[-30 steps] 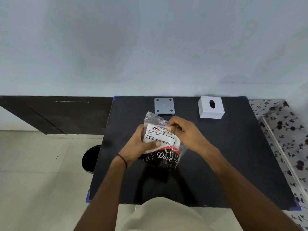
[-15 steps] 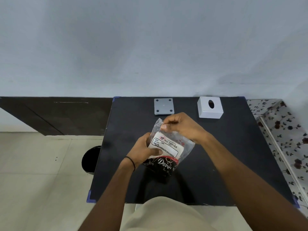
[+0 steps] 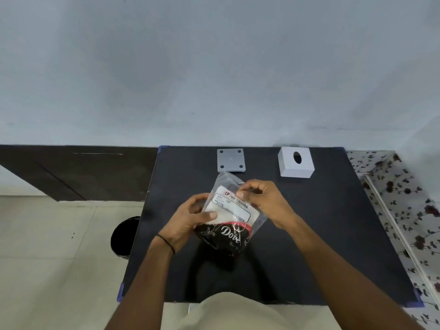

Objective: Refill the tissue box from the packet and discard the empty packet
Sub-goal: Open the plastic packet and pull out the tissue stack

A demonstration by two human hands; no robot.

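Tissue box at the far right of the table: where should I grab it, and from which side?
Grip the tissue box across its flat left and right walls, coming from above. It sits upright, its oval slot up, with bare table around it.

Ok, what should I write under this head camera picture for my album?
Two bare hands, left hand and right hand, hold a clear plastic tissue packet above a black table.
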